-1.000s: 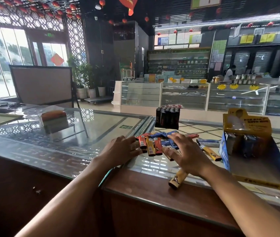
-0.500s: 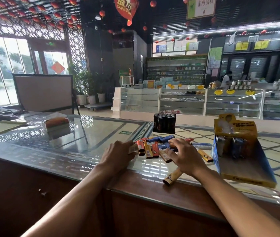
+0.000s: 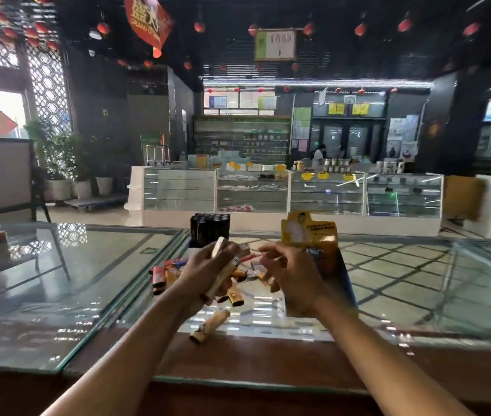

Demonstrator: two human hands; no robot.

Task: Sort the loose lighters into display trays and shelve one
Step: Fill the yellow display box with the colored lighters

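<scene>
Loose lighters (image 3: 158,273): small slim plastic sticks in red, orange, blue and tan, each with a metal cap at one end.

Location: scattered in a heap on the glass-topped, wood-edged desk (image 3: 418,295), between the two hands. One stray tan lighter (image 3: 212,325) lies apart, near the desk's front edge. A few cream-tan lighters (image 3: 223,276) are raised above the heap in the left hand (image 3: 205,274).

Fingers: the left fingers are curled round that small bundle, one piece standing up past the knuckles. The right hand (image 3: 293,283) hovers just beside it with its fingers bent; blur hides whether they pinch anything.

Receiving stock: a yellow cardboard display tray with blue sides (image 3: 310,235) stands behind the right hand, and a block of upright black lighters (image 3: 209,228) stands at the far side of the heap.

Handling, as judged: light, rigid, smooth-sided, so likely to slip on glass and within a loose bundle. Best taken across the flat faces at mid-body, clear of the cap and lever. Probably sturdy against a short drop, though the stray one could roll off the edge.
</scene>
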